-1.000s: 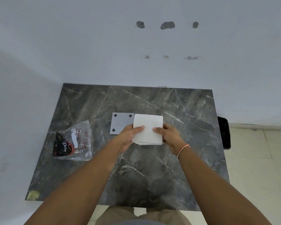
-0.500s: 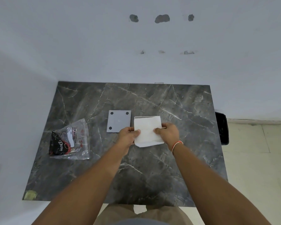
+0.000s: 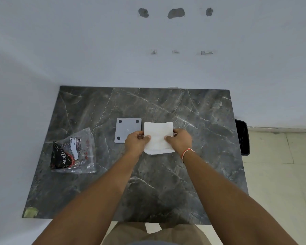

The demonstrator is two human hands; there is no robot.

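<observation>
Head view, looking down over both forearms at a dark marble table [image 3: 166, 188] set against a white wall. A white folded napkin [image 3: 158, 134] lies at the middle of the table, directly between the two hands, its slightly longer axis running away from the person. The left hand [image 3: 136, 141] pinches the napkin's left edge and the right hand [image 3: 179, 140] pinches its right edge, each thumb on top and the other fingers curled under the side. Both hands are equally near, so any fold or spread would turn on this side-to-side grip. Whether the napkin rests on the table or is raised just off it cannot be told. Both arms reach straight forward, roughly parallel, wrists level; the right wrist wears an orange and white band [image 3: 187, 152]. A grey square plate [image 3: 126, 129] sits just beside the napkin's left edge, partly under the left hand. A clear plastic packet [image 3: 74, 152] lies well apart at the left
</observation>
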